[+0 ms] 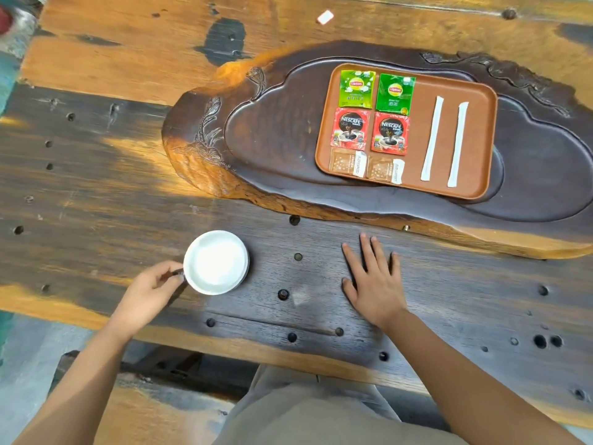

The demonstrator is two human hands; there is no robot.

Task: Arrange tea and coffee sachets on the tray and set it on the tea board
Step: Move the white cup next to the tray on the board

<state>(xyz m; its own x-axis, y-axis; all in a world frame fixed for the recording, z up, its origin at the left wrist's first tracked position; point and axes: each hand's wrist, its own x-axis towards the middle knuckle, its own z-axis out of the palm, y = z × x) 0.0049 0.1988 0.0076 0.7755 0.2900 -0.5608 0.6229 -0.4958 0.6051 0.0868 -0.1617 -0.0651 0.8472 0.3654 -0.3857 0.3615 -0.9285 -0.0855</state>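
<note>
**Tray seated on tea board; cup held at left**

The brown tray (414, 184) is seated in the recessed basin of the dark carved tea board (272, 139), toward its right part; the board is carried on the wooden worktop (112, 175). On the tray, two green Lipton tea sachets (357, 88) are laid side by side in the far row; two red Nescafe coffee sachets (349, 129) are laid directly below them; two small brown sachets (348, 162) with white ends are laid in the near row. Two long white stick sachets (432, 138) are laid parallel, slightly apart, on the right half of the tray. A white cup (216, 262) is stood on the worktop, well apart from the board's near edge; its handle is pinched by the fingers of the left hand (150, 292). The right hand (373, 282) is laid flat on the worktop, palm down, fingers spread wide, nothing held. A small white scrap (325, 17) is seen on the far worktop.
</note>
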